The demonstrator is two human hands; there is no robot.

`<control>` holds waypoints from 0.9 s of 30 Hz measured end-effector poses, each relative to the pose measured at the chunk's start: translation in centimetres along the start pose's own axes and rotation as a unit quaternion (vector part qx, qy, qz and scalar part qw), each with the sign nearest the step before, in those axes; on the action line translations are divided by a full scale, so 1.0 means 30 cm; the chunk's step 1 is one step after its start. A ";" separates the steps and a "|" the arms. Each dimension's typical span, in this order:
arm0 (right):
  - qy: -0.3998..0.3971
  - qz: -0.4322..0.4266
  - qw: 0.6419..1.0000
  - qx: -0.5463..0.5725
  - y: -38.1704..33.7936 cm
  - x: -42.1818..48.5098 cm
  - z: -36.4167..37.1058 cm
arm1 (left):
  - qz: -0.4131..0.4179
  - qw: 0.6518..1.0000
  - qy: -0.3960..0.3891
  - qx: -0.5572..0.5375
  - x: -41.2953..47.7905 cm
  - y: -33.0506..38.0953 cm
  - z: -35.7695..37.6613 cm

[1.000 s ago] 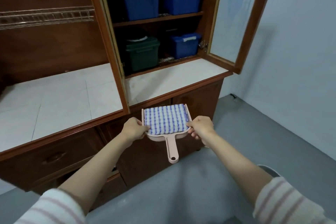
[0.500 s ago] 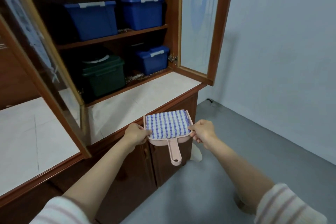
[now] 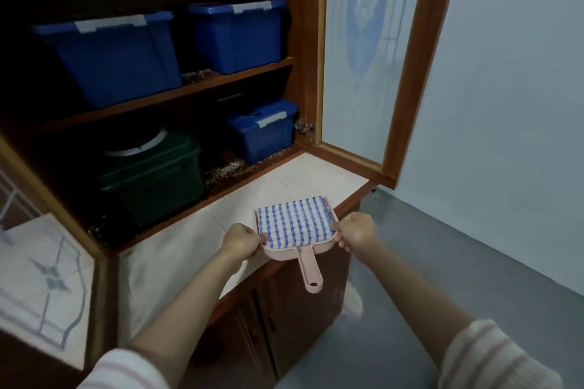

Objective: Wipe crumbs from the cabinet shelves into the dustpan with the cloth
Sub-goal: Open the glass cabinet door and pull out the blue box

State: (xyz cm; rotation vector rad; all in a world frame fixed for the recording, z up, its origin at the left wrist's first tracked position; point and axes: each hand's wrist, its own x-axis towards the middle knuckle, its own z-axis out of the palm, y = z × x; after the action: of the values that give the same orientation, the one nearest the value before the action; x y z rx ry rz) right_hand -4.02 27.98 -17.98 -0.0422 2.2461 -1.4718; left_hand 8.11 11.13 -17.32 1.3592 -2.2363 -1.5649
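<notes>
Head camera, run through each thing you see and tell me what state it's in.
Cabinet door: open.
Dustpan: held over the counter edge.
Cloth: folded, lying in the dustpan.
Left hand: grips the dustpan's left side.
Right hand: grips its right side.
Upper shelf: crumbs, unwiped.
Lower shelf: crumbs, unwiped.
Blue bins: lids on.
Green bin: lid on.

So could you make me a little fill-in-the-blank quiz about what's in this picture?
The left hand and right hand hold a dustpan coloured ____. The folded cloth in it is checked blue and ____. The bin left of the small blue bin is ____.
Missing words: pink, white, green.
</notes>
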 end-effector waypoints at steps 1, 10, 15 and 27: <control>-0.003 0.003 1.000 -0.005 -0.013 0.033 0.007 | 0.001 1.000 -0.002 0.003 0.031 0.014 -0.001; -0.029 -0.026 0.998 -0.051 -0.147 0.324 0.028 | -0.036 0.999 -0.033 -0.007 0.226 0.138 0.036; -0.079 -0.033 0.992 -0.093 -0.210 0.497 0.060 | -0.081 0.996 -0.012 -0.038 0.335 0.165 0.077; -0.163 -0.027 0.976 -0.139 -0.242 0.741 0.172 | -0.130 0.986 0.086 -0.053 0.461 0.160 0.153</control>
State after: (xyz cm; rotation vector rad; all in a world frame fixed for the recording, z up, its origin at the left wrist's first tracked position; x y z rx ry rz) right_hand -23.55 14.49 -21.14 -0.4062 2.1706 -1.0724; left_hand -5.50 5.09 -21.05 1.7374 -1.9114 -1.5448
